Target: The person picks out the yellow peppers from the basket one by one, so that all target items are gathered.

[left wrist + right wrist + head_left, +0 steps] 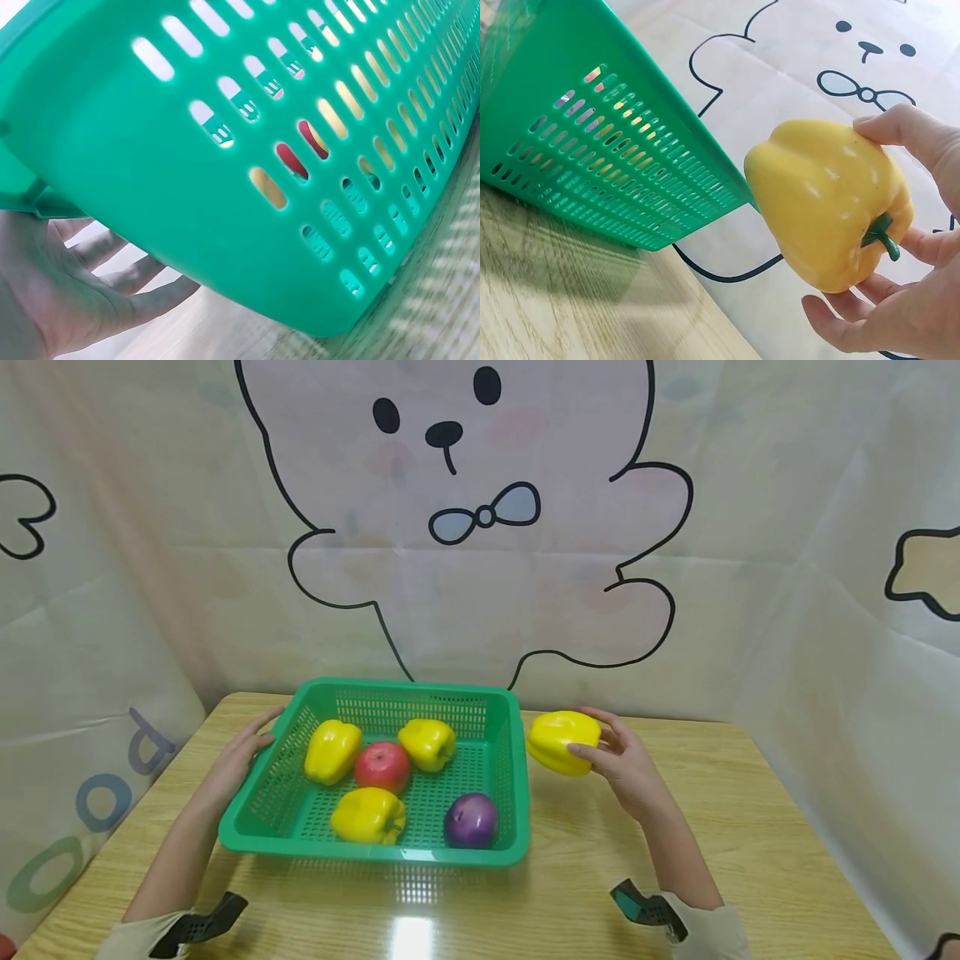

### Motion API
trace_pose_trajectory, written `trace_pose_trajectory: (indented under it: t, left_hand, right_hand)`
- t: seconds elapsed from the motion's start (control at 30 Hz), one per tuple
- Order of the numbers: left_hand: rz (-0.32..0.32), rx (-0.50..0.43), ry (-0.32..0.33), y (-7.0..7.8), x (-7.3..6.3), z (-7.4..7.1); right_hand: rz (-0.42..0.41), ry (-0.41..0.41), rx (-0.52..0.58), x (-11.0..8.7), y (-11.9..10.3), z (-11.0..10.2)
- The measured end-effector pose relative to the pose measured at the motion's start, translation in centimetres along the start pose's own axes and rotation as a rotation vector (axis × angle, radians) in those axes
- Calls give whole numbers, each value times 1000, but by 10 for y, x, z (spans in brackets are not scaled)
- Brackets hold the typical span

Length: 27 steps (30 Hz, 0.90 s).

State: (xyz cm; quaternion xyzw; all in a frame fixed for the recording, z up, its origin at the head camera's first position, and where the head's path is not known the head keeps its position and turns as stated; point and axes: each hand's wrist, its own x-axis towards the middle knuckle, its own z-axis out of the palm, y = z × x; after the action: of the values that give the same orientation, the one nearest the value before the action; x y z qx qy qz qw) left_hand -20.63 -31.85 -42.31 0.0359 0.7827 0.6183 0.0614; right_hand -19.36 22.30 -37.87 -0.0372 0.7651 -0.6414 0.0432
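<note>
With twelve o'clock at its far side, a green slotted plastic basket (322,848) is seen on the pale wooden tabletop (750,827). A shiny yellow bell pepper with a green stem (817,202) is held at about three o'clock, just outside the rim. It is pinched by the right hand (621,764), with the fingers spread wide and curved around its sides. If its skin is as slippery as it looks, it could be dropped and lost over the edge. If it is carried too low, the rim could be bumped. At nine o'clock, the rim is touched by the left hand (234,762), its fingers loose and spread. If too hard a push is given there, the basket could be slid, and the round purple shiny fruit (471,820) at four o'clock could be rolled about.
</note>
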Motion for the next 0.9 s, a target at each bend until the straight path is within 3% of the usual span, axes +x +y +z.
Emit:
trace_pose_trajectory:
  t: [0.2, 0.53, 0.9]
  left_hand:
    - [15, 16, 11, -2, 1, -1]
    - [-14, 49, 26, -4, 3, 2]
    - [-17, 81, 21, -1, 1, 1]
  right_hand:
    - [13, 7, 8, -1, 2, -1]
    - [58, 40, 4, -3, 6, -8]
    - [52, 43, -4, -1, 9, -14]
